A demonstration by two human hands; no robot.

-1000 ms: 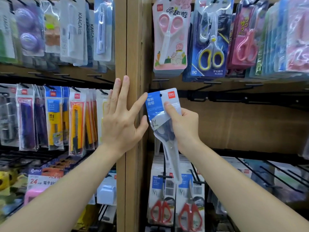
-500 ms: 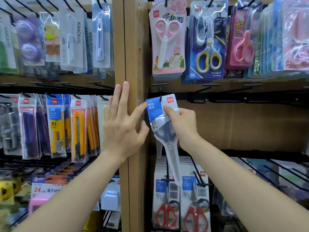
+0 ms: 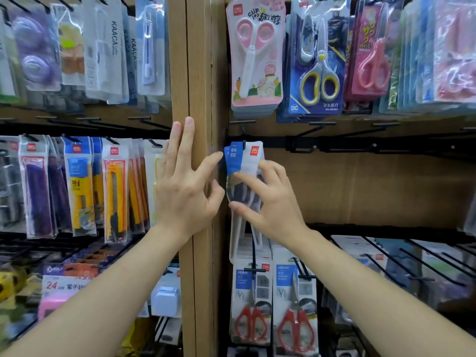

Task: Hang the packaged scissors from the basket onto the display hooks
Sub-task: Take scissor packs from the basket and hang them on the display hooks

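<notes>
Pack's gone up and back since a second ago: the packaged scissors [image 3: 244,161] now sit with the top of their blue and white card right at the black display hook [image 3: 243,143] on the rail [image 3: 360,146], just right of the wooden post [image 3: 201,73]. Can't quite tell if the hook is through the hole yet.

The right hand [image 3: 270,202] has loosened up too. Instead of pinching the card, its fingers are spread and nearly straight, tips pressing on the front of the clear blister over the dark handles, not wrapped round anything. Two clear tails hang below the hand, so it may be one pack or two.

The left hand [image 3: 185,186] is flat on the post with fingers pointing up, holding nothing. Its forefinger and thumb stick out toward the pack's left edge; just beside it, can't say touching.

As for what's hanging where:
- row above has a pink rabbit scissors pack [image 3: 255,60] and next to it a DC pack with yellow-handled scissors [image 3: 319,70], each at the front of a stack
- row below has two packs of red-handled scissors [image 3: 251,318] side by side
- left of the post, hooks carry yellow utility knives [image 3: 114,197] in sleeves
</notes>
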